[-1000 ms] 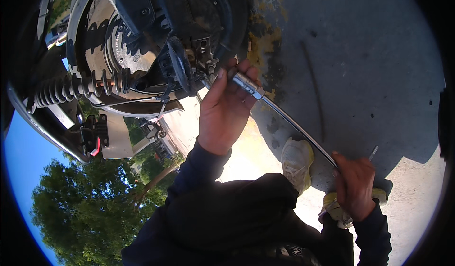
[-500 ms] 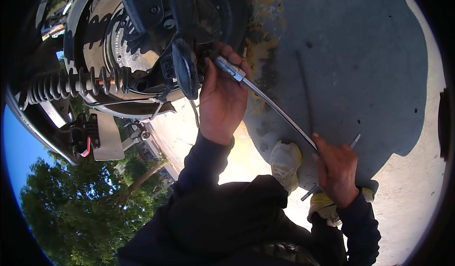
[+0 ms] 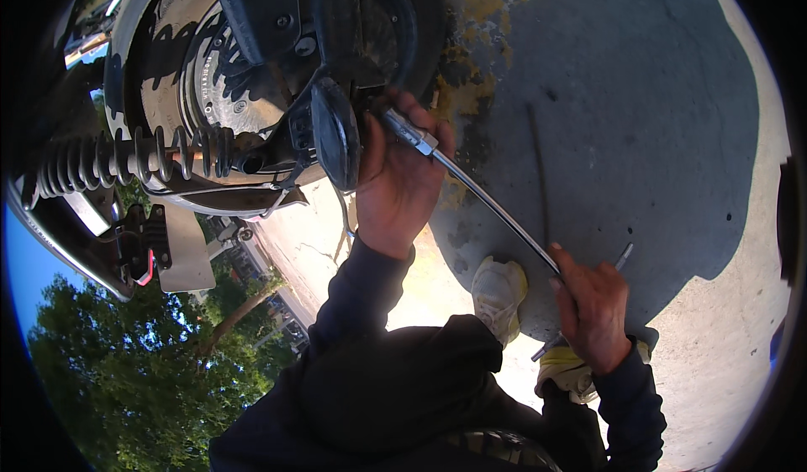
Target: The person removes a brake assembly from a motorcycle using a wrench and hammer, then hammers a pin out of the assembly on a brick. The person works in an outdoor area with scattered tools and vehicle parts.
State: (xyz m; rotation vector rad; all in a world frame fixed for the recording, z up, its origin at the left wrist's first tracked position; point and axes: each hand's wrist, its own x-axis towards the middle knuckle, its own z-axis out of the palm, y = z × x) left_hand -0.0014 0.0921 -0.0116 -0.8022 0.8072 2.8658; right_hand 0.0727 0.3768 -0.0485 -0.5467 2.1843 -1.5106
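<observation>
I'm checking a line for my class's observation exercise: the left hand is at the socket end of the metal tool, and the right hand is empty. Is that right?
Not quite: the right hand isn't empty. The head view shows it gripping the metal tool near its crossbar. The left hand is indeed at the socket end.

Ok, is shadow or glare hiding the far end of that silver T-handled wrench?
Head view: the silver T-handled wrench runs into dark shade near the left hand, its end unclear; head view: a bright streak runs along it; head view: sunlight bleaches the pale concrete ground beside the white-and-yellow shoe.
</observation>
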